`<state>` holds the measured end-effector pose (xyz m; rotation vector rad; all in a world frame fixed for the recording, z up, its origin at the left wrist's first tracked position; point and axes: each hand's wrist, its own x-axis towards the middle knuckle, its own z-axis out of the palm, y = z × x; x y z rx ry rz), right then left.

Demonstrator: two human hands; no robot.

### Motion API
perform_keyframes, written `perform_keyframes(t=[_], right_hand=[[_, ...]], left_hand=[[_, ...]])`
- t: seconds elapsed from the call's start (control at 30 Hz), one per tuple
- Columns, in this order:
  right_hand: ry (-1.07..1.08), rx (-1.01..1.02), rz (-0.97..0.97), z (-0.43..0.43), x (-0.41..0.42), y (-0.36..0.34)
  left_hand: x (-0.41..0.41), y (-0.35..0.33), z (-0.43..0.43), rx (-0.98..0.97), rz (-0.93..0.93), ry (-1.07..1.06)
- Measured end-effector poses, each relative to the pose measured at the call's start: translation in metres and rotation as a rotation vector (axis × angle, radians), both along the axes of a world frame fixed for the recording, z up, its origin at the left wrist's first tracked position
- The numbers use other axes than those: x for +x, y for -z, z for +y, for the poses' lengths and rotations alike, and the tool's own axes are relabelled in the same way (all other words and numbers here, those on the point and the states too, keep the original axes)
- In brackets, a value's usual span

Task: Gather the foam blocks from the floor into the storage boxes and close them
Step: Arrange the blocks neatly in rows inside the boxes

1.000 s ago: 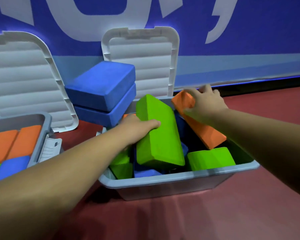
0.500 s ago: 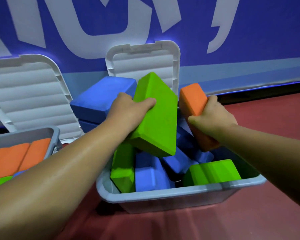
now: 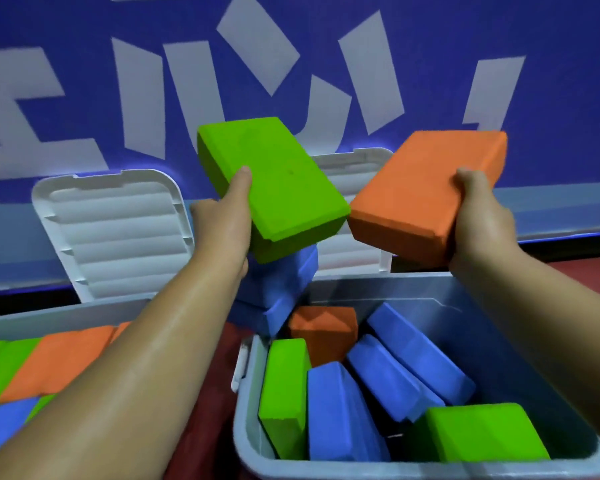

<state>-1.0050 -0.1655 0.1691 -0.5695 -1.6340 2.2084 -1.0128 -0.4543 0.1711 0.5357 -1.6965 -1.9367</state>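
Head camera shows me 2 hands up in the air, each with 1 block. The left hand (image 3: 222, 223) grips a green block (image 3: 274, 188), thumb on top, the other fingers hidden behind it. The right hand (image 3: 478, 223) grips an orange block (image 3: 426, 195) by its near end in the same way. Both blocks hang above the right box (image 3: 246, 427), not touching it, and their corners are just beside each other. That box is open, with its white lid (image 3: 371, 157) standing up behind it. Inside, green, blue and orange blocks lie in a messy heap, some tipped on their sides. The left box (image 3: 49, 315) is open too, and its blocks lie flat in neat rows. A stack of blue blocks (image 3: 278, 289) stands between the 2 boxes, outside both, by the red floor (image 3: 219, 375). I think I am at the packing step for the right box. Next I should lay these 2 blocks down flat and low, maybe after making room in the heap, so the lid can shut. The blue stack is not packed yet.
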Motion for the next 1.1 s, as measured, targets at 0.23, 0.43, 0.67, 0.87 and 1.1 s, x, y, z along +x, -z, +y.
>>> perform_keyframes(t=[0.23, 0.43, 0.67, 0.87, 1.1], right_hand=[[-0.041, -0.164, 0.001, -0.030, -0.008, -0.002], [-0.222, -0.191, -0.021, -0.064, -0.014, -0.017], [-0.485, -0.124, -0.017, -0.126, -0.010, -0.032], [-0.456, 0.109, -0.039, -0.148, -0.017, -0.027], [-0.412, 0.416, -0.104, -0.144, -0.017, -0.021]], left_hand=[[-0.017, 0.011, -0.038, 0.066, -0.060, -0.066], [-0.004, 0.012, -0.034, -0.165, -0.260, -0.076], [-0.005, 0.022, -0.032, -0.104, -0.401, -0.091], [-0.004, 0.030, -0.021, 0.017, -0.388, -0.111], [0.021, 0.021, -0.026, -0.051, -0.487, 0.030]])
